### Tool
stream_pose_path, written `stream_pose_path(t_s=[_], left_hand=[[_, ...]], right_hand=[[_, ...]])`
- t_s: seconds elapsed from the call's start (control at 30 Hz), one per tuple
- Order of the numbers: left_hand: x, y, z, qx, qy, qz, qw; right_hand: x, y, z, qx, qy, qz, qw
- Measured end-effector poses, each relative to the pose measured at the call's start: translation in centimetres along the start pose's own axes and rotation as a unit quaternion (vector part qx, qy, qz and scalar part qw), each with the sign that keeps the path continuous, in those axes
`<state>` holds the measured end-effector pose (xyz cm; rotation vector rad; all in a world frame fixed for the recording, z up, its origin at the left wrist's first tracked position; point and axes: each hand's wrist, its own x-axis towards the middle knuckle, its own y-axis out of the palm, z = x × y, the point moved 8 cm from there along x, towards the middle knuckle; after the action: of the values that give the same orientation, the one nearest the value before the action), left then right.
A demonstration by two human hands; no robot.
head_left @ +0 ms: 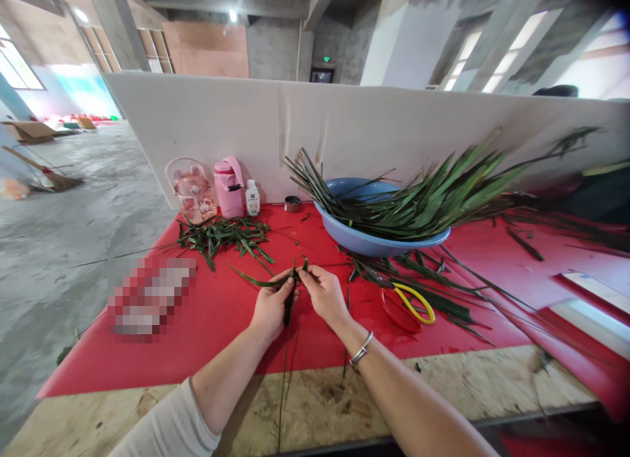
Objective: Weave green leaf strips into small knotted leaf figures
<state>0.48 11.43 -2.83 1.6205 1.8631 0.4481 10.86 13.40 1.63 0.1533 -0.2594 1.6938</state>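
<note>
Both my hands meet over the red-covered table, working a folded green leaf strip (289, 306). My left hand (272, 301) pinches the strip between thumb and fingers; one narrow end sticks out to the left and a thin stem hangs down past the table edge. The fingers of my right hand (321, 287) are closed on a curled end of the same leaf. Right of my hands lie scissors (413, 304) with yellow and red handles, among cut leaves. Behind them a blue basin (384, 241) holds a large bundle of long green leaves (433, 201).
A heap of leaf cuttings (226, 237) lies back left, before a clear pink bottle (194, 197), a pink flask (229, 191), a small white bottle (252, 199) and a tin (292, 204). A white panel (236, 115) stands behind the table. Loose leaves extend to the right.
</note>
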Motion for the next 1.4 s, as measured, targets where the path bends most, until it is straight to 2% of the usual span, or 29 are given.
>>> stream_pose_path(t_s=[0.2,0.37,0.57,0.73,0.93,1.1,1.27,1.4], left_hand=[[-0.2,0.0,0.2,-0.01,-0.017,-0.015,1.0],[-0.3,-0.2,0.4,-0.003,-0.029,-0.018,0.999],[-0.1,-0.1,0.6,0.026,-0.013,0.004,1.0],[0.0,-0.1,0.7,0.053,-0.001,0.014,0.998],[-0.1,0.0,0.9,0.097,-0.007,0.021,0.995],[-0.3,0.4,0.3,0.105,0.012,0.033,0.994],[-0.3,0.7,-0.4,0.09,0.035,0.059,0.994],[0.3,0.3,-0.5,0.027,0.026,0.048,0.998]], right_hand=[[0.5,-0.7,-0.2,0.045,-0.012,-0.034,0.998],[0.2,-1.2,0.8,-0.06,-0.043,-0.046,0.996],[-0.3,-1.6,2.3,-0.19,-0.102,-0.063,0.974],[-0.4,-1.8,2.4,-0.216,-0.105,-0.078,0.968],[0.2,-1.7,1.2,-0.198,-0.057,-0.055,0.977],[0.5,-0.8,0.2,-0.161,-0.002,0.017,0.987],[0.0,0.7,-1.3,-0.014,0.114,0.093,0.989],[-0.3,1.1,-1.8,0.105,0.148,0.08,0.98]])
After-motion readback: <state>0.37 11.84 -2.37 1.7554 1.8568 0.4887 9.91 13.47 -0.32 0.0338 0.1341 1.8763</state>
